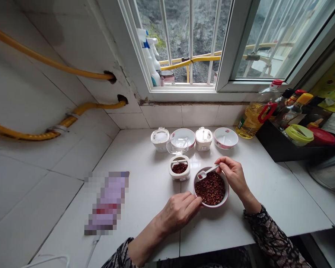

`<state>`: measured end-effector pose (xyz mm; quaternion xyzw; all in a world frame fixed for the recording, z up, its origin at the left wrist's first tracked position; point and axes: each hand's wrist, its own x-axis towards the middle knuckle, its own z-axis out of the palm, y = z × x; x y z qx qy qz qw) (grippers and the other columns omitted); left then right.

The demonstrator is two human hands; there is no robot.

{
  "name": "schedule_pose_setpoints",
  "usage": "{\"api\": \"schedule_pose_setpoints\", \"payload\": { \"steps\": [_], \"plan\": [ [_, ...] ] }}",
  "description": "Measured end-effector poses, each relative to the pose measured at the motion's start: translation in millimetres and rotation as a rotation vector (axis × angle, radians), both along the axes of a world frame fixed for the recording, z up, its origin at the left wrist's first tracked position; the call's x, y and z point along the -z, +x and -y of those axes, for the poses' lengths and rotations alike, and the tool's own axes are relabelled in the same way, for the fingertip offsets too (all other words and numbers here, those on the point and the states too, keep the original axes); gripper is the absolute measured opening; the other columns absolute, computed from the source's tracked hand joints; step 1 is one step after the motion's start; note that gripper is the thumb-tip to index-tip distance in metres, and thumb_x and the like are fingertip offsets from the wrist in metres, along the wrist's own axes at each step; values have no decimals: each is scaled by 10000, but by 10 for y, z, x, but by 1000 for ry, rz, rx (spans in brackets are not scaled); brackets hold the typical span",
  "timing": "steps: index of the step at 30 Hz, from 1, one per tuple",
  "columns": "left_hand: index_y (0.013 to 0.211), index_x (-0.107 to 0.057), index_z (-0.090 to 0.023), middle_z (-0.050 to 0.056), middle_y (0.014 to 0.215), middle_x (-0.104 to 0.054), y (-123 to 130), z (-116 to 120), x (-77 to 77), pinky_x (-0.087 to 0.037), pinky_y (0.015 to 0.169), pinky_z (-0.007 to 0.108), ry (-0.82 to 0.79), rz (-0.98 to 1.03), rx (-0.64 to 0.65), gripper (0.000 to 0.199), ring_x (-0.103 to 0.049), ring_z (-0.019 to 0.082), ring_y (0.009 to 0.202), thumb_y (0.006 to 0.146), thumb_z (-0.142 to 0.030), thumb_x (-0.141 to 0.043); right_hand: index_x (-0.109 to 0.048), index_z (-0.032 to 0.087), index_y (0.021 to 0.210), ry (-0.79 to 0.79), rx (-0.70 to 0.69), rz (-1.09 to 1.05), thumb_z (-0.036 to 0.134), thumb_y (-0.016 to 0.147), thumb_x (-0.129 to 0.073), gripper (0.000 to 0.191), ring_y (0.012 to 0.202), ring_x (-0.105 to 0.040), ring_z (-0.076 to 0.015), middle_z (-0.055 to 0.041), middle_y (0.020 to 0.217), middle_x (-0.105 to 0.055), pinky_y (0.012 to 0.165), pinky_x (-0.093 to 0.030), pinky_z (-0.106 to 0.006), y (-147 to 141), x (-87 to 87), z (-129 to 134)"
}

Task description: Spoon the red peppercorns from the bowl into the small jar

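Note:
A bowl (pixel 227 193) full of dark red peppercorns (pixel 212 190) rests on the white counter. My left hand (pixel 180 210) grips its near-left rim, fingers closed. Between the fingertips of my right hand (pixel 233 173) is a small white spoon (pixel 212 169). Its scoop hangs over the bowl's far-left side with a few red bits in it. Just behind and to the left stands a white seasoning jar (pixel 171 174) with its clear lid (pixel 175 146) raised; dark red peppercorns lie inside, below a pale bar across the opening.
Along the wall stand two lidded white jars (pixel 159 144) (pixel 203 144) and two flowered bowls (pixel 181 146) (pixel 226 143). An oil bottle (pixel 249 115) and a dark rack (pixel 273 143) of condiments occupy the right. A pixelated purple item (pixel 108 203) lies left, near a white cable (pixel 92 248).

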<state>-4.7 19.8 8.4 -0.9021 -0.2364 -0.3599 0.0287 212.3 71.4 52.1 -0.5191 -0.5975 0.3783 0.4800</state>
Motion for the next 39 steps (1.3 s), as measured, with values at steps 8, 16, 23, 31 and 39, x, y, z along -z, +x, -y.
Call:
{"api": "schedule_pose_setpoints", "payload": {
  "steps": [8,16,23,31,39],
  "plan": [
    [947,-559,-142,1,646,-588,13,-16,9,-368,478,252,30,16,-11,155,-511,133,551,1020,-165,-423,-653,218,1040,497,-134,188,165,950,-479,203,809,-690,-187,-56,911,-747,772,-539,-365,-307,-12,71],
    [965,-560,-137,8,673,-601,4,-6,23,-401,497,259,13,6,0,156,-517,138,572,1023,-168,-418,-646,226,987,661,-69,281,94,916,-490,217,759,-666,-197,-14,738,-717,788,-514,-379,-154,-87,66],
    [1002,-565,-132,3,666,-593,-3,-1,13,-386,499,262,2,1,-3,130,-495,136,565,1018,-181,-446,-618,207,835,643,-130,571,84,844,-473,190,614,-604,-158,-5,720,-711,893,-444,-416,31,21,9],
    [997,-568,-132,3,660,-588,-10,5,-2,-394,505,250,7,-16,-12,116,-501,132,562,1007,-177,-461,-616,213,792,432,-233,556,80,842,-444,223,628,-596,-146,5,730,-724,962,-413,-409,-36,78,41],
    [1027,-552,-133,7,683,-615,-8,-1,2,-409,518,250,-12,0,6,103,-515,133,572,1012,-176,-460,-645,222,705,184,-64,297,142,804,-467,219,675,-612,-183,19,569,-637,798,-480,-343,44,0,13]
  ]
}}
